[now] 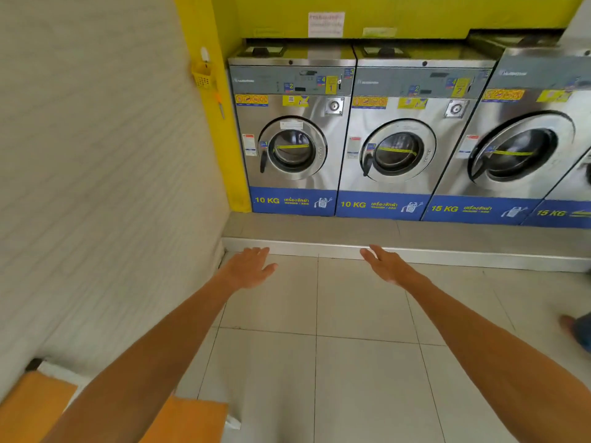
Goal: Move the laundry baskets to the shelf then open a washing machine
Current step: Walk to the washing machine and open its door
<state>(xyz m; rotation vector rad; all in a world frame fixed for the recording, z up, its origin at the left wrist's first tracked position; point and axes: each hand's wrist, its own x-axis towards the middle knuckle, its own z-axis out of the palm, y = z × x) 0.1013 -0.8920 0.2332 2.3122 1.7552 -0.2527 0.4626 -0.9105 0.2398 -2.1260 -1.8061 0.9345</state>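
Note:
A row of steel front-loading washing machines stands on a raised step against the yellow back wall. The leftmost 10 KG washing machine (292,129) has its round door (292,148) closed, as do the second 10 KG washing machine (399,135) and the 15 KG washing machine (518,145). My left hand (251,266) and my right hand (385,263) reach forward over the tiled floor, both empty with fingers spread, well short of the machines. No laundry basket is in view.
A grey step with a metal edge (415,251) runs in front of the machines. A white ribbed wall (96,171) is on the left, with a small yellow basket (202,75) hung on it. Orange surfaces (32,407) lie at bottom left. Another person's foot (575,330) shows at right.

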